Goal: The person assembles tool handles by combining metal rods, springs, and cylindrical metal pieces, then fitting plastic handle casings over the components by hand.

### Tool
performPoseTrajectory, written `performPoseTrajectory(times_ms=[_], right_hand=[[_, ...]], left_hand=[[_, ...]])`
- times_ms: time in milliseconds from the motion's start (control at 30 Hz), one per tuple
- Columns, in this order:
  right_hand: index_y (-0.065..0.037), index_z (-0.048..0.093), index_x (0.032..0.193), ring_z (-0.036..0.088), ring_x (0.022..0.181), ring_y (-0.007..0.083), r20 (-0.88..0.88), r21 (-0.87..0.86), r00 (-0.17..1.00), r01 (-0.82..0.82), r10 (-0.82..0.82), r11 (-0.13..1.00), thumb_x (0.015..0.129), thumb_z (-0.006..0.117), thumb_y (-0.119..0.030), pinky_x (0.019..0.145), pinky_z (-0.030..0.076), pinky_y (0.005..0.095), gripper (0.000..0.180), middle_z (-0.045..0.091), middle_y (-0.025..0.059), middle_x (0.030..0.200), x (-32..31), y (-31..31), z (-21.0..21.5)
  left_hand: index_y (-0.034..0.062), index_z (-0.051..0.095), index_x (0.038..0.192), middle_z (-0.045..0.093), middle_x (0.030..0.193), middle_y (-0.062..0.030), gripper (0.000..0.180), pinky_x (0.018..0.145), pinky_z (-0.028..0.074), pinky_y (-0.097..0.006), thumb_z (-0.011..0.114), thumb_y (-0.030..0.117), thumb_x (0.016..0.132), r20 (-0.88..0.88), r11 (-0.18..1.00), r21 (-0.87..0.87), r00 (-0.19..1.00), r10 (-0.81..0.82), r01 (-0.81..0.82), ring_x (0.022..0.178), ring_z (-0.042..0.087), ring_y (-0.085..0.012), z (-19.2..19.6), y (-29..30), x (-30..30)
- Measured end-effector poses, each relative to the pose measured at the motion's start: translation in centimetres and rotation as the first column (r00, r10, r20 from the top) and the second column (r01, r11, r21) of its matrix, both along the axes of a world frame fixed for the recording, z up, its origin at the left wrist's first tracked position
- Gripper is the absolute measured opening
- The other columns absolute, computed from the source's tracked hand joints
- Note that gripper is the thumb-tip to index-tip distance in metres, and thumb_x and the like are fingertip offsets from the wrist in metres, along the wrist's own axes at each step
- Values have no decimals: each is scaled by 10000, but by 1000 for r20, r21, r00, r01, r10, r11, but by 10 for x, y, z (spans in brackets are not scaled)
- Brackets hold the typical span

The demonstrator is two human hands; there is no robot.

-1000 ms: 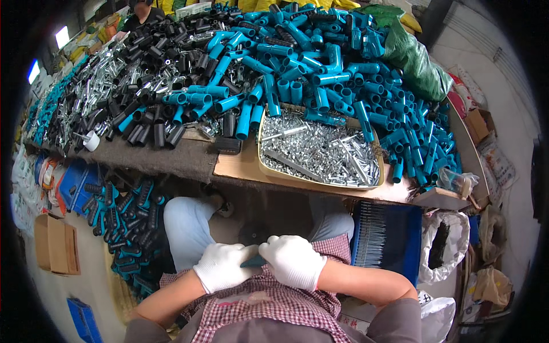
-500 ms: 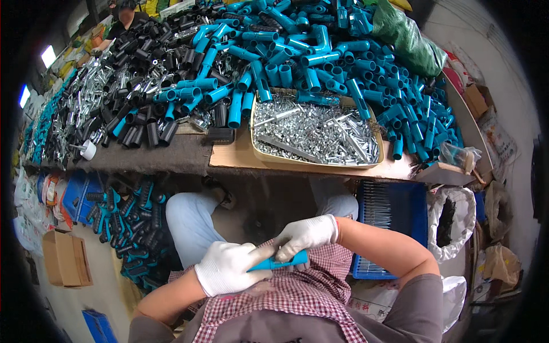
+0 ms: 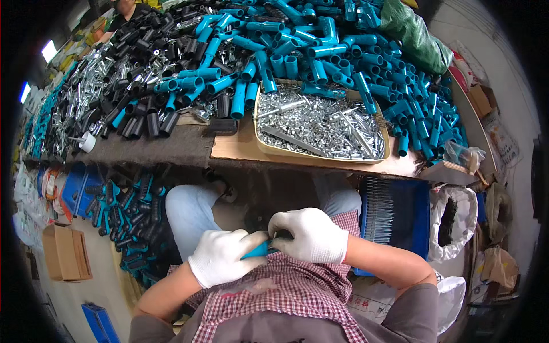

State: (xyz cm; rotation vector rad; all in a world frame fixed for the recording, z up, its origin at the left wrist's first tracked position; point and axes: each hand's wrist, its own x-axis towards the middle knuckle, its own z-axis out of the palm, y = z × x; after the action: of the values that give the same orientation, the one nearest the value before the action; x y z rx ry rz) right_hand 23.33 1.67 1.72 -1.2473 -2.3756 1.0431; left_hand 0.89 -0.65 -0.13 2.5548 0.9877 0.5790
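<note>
there are two gloved hands, the left hand (image 3: pixel 226 257) and the right hand (image 3: pixel 309 235), and one tube (image 3: pixel 255 250) between them, low over the lap and one checked apron (image 3: pixel 269 297). on the bench stand one tray (image 3: pixel 343 159) of small metal pins and one white plug (image 3: pixel 87 142); the teal pieces (image 3: pixel 331 50) and black pieces (image 3: pixel 151 123) are too many to count. the tube is teal and smooth, mostly covered by glove. it lies under the left fingers, which are wrapped around it, its bare part facing the right hand. the right fingers curl, thumb and forefinger bent close at its end; whether they pinch something there, i cannot tell.
</note>
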Motion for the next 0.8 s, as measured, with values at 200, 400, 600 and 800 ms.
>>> performPoseTrajectory(times_ms=[200,400,600,800], right_hand=[[-37,690,934,650,839,336,-252,1,968,5,-5,1000,851,614,-159,770,521,414,165,662,148,885,16,16,-4],[-68,699,906,616,876,278,-228,409,959,-61,167,911,762,715,-176,780,500,385,181,652,88,935,11,7,-19],[-61,669,880,571,848,278,191,603,957,-288,216,744,720,691,-202,798,470,411,214,604,80,921,-5,-8,-11],[-49,682,864,661,793,293,37,13,992,-122,121,992,745,769,-199,699,537,373,211,666,134,834,7,-1,-20]], left_hand=[[142,666,1093,630,729,-64,421,546,532,-369,757,374,754,9,994,-82,997,71,-70,622,660,-263,-2,0,-5],[124,679,1059,653,760,-87,409,589,536,-382,776,352,733,46,980,-160,990,131,-122,667,668,-295,-3,4,-2],[149,649,1117,643,744,-89,403,563,543,-408,697,392,800,-18,989,-101,994,105,-106,644,668,-291,-11,-5,-9],[148,626,1162,641,748,-90,412,563,546,-412,605,446,878,-63,997,-75,998,-26,22,644,675,-302,-18,-16,1]])
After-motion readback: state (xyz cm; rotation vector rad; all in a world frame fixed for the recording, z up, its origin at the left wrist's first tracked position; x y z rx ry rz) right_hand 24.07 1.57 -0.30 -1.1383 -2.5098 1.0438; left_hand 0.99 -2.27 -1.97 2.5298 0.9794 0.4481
